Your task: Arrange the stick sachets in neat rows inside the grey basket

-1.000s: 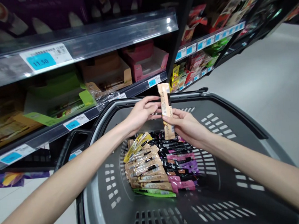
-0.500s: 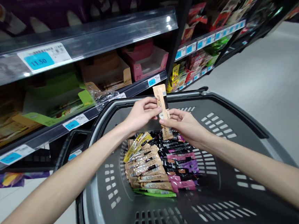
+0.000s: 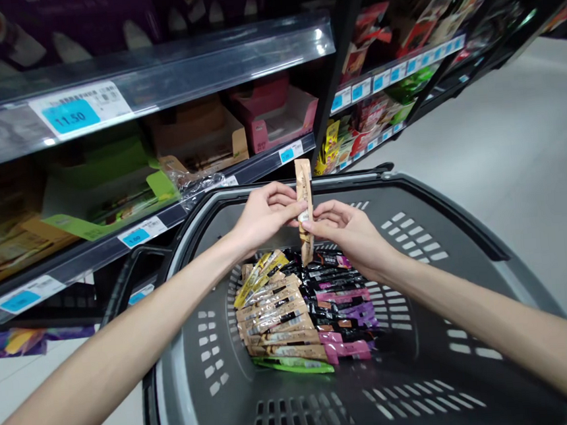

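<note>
Between my two hands stands a slim tan stick packet [image 3: 304, 201], upright above the far part of a grey shopping basket [image 3: 377, 376]. My left hand [image 3: 268, 214] pinches it from the left side, thumb in front. From the right, my right hand [image 3: 345, 233] grips its lower half between thumb and fingers. Below lie rows of similar packets: tan packets [image 3: 277, 319] on the left, black, pink and purple packets [image 3: 345, 299] on the right. A yellow packet [image 3: 259, 277] rests slanted at the top left, and a green packet [image 3: 294, 365] lies nearest me.
A store shelf [image 3: 260, 168] runs along the far left with a green carton [image 3: 107, 181], a brown carton [image 3: 202, 133] and a pink carton [image 3: 280, 117]. The basket's black handle [image 3: 125, 279] sticks out at left. Pale floor [image 3: 507, 153] stretches to the right.
The tan packet has turned about its length, from its broad printed face to a narrower side. My right fingers have shifted slightly around it; the packets in the basket look unmoved.
</note>
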### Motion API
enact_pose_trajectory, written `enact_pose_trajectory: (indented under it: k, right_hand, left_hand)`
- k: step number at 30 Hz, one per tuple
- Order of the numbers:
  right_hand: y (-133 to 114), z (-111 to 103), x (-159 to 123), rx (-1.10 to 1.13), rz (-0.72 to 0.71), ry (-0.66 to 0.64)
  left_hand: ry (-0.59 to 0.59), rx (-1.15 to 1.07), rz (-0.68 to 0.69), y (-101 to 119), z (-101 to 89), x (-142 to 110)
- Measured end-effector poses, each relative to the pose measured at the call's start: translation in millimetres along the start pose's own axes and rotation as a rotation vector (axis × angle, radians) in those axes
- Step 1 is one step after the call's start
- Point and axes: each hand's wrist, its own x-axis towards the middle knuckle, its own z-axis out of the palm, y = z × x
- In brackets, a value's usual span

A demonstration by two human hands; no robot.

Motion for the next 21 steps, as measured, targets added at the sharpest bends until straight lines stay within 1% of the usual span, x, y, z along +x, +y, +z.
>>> enact_pose_trajectory:
  k: [2, 7, 10, 13, 15, 18, 21]
  right_hand:
    - [0.3, 0.4, -0.7, 0.001, -0.003, -0.014]
    - [0.4, 2.4, -2.0, 0.031, 0.001, -0.049]
    - [-3.8, 4.1, -2.4, 0.097, 0.048, -0.04]
    - [-8.0, 5.1, -2.0, 0.183, 0.051, -0.042]
    - [-8.3, 5.4, -1.5, 0.228, 0.048, -0.036]
    - [-6.0, 5.6, -0.7, 0.257, 0.072, 0.024]
    - [-5.6, 6.0, -0.4, 0.253, 0.08, 0.076]
  left_hand:
    - [-0.035, 0.053, 0.028, -0.9, -0.7, 0.3]
    - [-0.214, 0.24, 0.192, -2.8, -3.3, 1.5]
    - [-0.216, 0.397, 0.256, -3.0, -5.1, 0.4]
    - [-0.2, 0.68, 0.399, -3.5, -6.6, -2.9]
    - [-0.23, 0.849, 0.491, -4.5, -6.8, -5.6]
    - [-0.291, 0.999, 0.55, -5.6, -6.9, -8.6]
    - [-0.311, 1.117, 0.627, -1.0, -10.4, -8.1]
